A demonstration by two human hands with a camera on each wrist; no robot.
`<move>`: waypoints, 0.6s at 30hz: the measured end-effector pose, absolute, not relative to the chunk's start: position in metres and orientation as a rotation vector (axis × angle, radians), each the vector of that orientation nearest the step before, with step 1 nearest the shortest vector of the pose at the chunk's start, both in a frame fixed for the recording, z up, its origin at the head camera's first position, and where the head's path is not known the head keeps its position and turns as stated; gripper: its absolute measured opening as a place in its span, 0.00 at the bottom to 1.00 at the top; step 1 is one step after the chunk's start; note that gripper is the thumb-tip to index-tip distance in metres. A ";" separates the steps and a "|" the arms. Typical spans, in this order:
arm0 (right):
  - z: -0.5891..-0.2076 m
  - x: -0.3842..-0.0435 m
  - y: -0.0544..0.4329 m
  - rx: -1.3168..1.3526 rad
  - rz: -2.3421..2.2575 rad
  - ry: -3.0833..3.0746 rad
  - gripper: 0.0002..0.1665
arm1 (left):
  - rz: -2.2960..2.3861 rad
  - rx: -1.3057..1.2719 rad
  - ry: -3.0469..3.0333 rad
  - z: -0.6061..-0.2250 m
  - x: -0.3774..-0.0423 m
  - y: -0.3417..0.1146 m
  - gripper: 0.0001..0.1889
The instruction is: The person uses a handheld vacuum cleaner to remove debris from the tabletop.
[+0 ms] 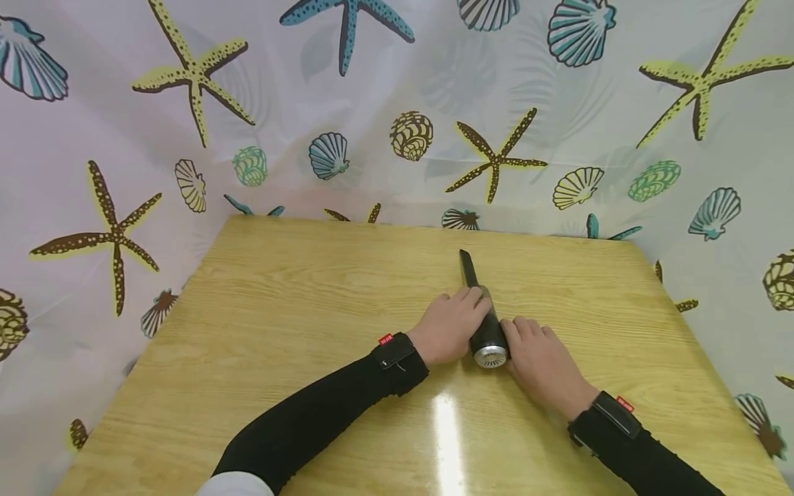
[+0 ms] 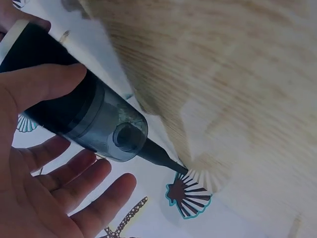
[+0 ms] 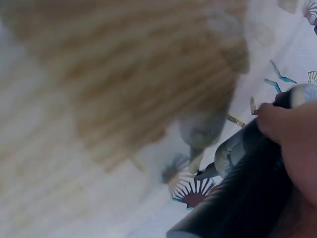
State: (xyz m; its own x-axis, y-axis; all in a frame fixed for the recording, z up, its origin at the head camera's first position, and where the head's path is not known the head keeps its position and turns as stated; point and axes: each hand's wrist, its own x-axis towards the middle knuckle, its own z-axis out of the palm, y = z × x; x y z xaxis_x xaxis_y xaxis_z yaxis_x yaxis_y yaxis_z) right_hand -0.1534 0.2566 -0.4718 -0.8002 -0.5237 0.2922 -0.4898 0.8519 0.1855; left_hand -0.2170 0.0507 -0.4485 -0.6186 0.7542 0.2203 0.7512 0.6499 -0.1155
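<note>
A black handheld vacuum cleaner (image 1: 489,333) lies over the table, its narrow nozzle (image 1: 469,269) pointing to the far side and its silver vented end (image 1: 492,357) toward me. My left hand (image 1: 449,327) holds its body from the left. In the left wrist view the thumb lies across the black casing, with the fingers along the other side, near the see-through dust cup (image 2: 111,124). On the right, my right hand (image 1: 546,362) grips the vacuum near its rear. A thick black part (image 3: 233,203) fills the right wrist view's foreground; the fingers around it are mostly hidden.
The wood-grain table (image 1: 298,289) extends around both hands. A white cloth (image 1: 372,186) with starfish and shell prints hangs behind the table and along its sides. A bright light reflection (image 1: 448,441) shows on the near tabletop.
</note>
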 end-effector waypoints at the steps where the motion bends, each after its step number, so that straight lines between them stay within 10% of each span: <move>1: -0.473 -0.152 0.256 0.768 -0.157 -2.698 0.34 | 0.030 -1.226 -2.625 -0.449 -0.216 0.050 0.32; 18: -0.462 -0.154 0.245 0.814 -0.050 -2.875 0.36 | -0.169 -1.220 -2.811 -0.447 -0.223 0.025 0.30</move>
